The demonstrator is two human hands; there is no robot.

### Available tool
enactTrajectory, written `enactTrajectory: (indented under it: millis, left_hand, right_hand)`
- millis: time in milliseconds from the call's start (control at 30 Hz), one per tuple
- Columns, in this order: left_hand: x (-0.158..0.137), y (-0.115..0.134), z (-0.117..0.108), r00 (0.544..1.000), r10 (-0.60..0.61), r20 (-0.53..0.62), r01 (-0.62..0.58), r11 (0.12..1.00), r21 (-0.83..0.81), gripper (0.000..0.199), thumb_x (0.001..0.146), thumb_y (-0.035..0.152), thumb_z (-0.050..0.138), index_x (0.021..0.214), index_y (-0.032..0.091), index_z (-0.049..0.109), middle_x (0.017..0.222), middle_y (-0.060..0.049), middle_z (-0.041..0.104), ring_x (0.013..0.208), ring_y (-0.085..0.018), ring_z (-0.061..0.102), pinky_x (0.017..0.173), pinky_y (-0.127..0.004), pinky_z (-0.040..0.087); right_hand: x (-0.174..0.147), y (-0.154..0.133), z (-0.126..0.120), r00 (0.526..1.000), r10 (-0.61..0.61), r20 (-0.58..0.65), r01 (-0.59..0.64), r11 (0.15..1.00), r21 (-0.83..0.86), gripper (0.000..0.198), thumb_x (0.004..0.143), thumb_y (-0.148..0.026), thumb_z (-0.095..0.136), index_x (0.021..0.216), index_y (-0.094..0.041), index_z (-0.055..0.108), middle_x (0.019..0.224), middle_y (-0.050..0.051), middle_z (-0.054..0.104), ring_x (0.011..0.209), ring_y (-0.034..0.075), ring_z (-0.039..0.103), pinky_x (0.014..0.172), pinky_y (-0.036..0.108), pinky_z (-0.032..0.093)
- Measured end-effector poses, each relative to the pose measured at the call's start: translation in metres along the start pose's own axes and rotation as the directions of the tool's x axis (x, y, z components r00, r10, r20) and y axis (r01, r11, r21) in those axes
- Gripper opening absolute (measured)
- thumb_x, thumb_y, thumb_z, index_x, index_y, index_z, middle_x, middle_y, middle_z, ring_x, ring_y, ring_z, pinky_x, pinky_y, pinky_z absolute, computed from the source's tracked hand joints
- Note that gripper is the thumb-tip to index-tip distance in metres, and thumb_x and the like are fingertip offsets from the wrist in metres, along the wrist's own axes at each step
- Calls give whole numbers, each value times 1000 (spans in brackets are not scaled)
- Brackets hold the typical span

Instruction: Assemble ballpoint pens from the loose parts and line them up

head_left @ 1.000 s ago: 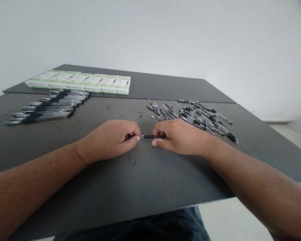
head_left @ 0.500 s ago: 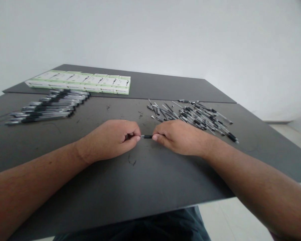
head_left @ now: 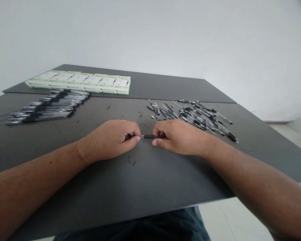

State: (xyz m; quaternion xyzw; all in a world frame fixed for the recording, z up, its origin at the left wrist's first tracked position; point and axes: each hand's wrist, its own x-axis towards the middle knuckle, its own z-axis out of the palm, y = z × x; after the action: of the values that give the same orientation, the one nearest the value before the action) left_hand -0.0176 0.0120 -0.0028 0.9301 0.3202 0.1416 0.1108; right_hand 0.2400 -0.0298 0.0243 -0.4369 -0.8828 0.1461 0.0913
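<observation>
A pen (head_left: 148, 137) with a black grip lies level between my two hands, above the dark table. My left hand (head_left: 115, 139) is closed, its thumb and forefinger pinching the clear pointed end. My right hand (head_left: 180, 136) is curled loosely round the other end. Its thumb sits a little below the barrel, so more of the black grip shows, and its other fingers bend behind the pen. The pen's far right end is hidden inside that hand.
A loose heap of pens and pen parts (head_left: 198, 117) spreads beyond my right hand. Several pens (head_left: 50, 106) lie side by side at the left. Behind them stands a row of green-and-white boxes (head_left: 90, 83). Dark strands mark the table (head_left: 150, 187).
My right thumb has parted from the pen and dropped slightly, exposing more of the black barrel. My left hand keeps its pinch in the same place.
</observation>
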Motion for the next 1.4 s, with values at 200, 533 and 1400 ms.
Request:
enactTrajectory:
  millis: [200,533,1400]
  left_hand:
    - [0,-1,1,1000,-4,2,4,1000,10,19,95,34,54,91,24,69,77,0,71,71,-19,65,67,-31,41]
    - [0,-1,0,1000,-6,7,6,1000,10,20,95,34,54,91,24,70,78,0,72,71,-19,66,66,-31,41]
    - [4,-20,-8,977,-173,-125,183,980,76,30,95,41,53,104,23,75,94,-3,80,84,-22,73,78,-32,52]
  right_hand:
    - [1,-1,-1,999,-42,18,42,999,-17,26,107,-34,54,105,-17,73,96,7,76,86,19,66,77,30,42]
    - [0,-1,-1,999,-31,28,32,999,-15,25,107,-36,55,102,-17,71,92,6,75,82,19,64,74,30,40]
    - [3,29,-15,967,90,-237,-59,989,138,29,105,-40,53,97,-19,71,85,3,75,77,17,64,71,28,39]
